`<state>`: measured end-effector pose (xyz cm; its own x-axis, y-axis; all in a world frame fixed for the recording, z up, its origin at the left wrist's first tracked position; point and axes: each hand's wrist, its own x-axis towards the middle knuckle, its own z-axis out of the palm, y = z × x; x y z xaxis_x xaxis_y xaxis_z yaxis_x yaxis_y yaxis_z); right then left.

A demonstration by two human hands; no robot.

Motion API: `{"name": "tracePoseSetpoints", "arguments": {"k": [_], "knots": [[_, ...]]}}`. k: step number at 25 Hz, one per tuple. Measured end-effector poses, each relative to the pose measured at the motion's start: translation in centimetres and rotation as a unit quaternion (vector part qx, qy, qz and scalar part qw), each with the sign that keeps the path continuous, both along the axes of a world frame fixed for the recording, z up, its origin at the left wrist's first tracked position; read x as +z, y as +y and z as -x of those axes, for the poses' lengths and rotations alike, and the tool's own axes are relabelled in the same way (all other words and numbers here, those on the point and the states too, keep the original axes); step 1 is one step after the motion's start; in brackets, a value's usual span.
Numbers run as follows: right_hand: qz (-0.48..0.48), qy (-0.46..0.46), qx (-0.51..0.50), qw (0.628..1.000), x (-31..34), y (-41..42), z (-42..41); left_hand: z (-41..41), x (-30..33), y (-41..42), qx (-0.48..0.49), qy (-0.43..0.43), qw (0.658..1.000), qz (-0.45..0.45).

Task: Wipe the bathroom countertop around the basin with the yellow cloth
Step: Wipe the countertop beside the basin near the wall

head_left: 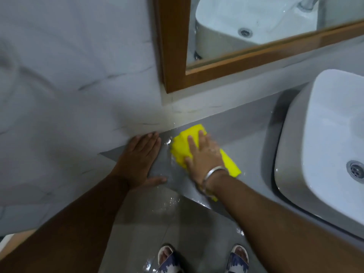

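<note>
Right hand [204,154] flat on yellow cloth [181,148], basin [295,134] empty

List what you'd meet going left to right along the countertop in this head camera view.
Left hand pressed flat by the wall → wet patch of countertop → yellow cloth under the right hand → bare grey countertop → white basin.

One view only, from your head, looking steeply down and forward, close over both hands. Your left hand [140,159] and right hand [204,154] sit mid-frame; beyond them rises the wall, right of them the basin [323,146], and below your forearms the floor and your sandals [202,259].
</note>
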<state>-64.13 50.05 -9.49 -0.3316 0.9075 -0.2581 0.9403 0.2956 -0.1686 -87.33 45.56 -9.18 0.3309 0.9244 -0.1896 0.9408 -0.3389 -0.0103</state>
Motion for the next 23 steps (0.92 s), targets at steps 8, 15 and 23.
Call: {"name": "tracePoseSetpoints", "arguments": {"k": [8, 15, 23], "knots": [[0.018, 0.091, -0.067, 0.993, 2.8, -1.5, -3.8, -1.3, 2.4, -6.6, 0.198, -0.080, 0.976, -0.043], [0.002, 0.054, -0.096, 0.994, 1.0, -3.4, -8.3, -15.5, 1.2, -0.4, 0.235, -0.169, 0.957, -0.031], [-0.028, 0.022, -0.106, 0.994, 0.2, -3.2, -8.4, -11.6, -1.4, -1.3, 0.181, -0.116, 0.976, -0.044]]}}
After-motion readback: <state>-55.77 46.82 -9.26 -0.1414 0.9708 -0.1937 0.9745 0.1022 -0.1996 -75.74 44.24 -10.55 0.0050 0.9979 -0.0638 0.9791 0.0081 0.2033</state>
